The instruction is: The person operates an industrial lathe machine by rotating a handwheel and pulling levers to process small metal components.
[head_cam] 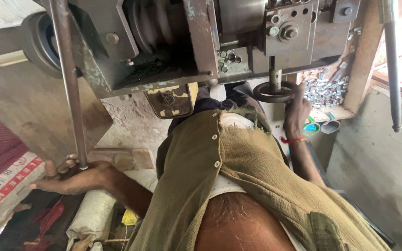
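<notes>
My left hand [73,177] is closed around the lower end of a long steel lever rod [69,79] that runs up to the worn grey machine [164,42] in front of me. At the machine's underside, my right hand [297,111] grips the rim of a small dark round handwheel [271,92] on a vertical shaft. A red thread is tied around that wrist. My olive shirt fills the lower middle of the view.
A wooden tray [350,112] of several small shiny metal parts sits right of the handwheel. A second dark rod [392,69] hangs at far right. A white printed sack [5,186] and red cloth lie at lower left, with a concrete wall at right.
</notes>
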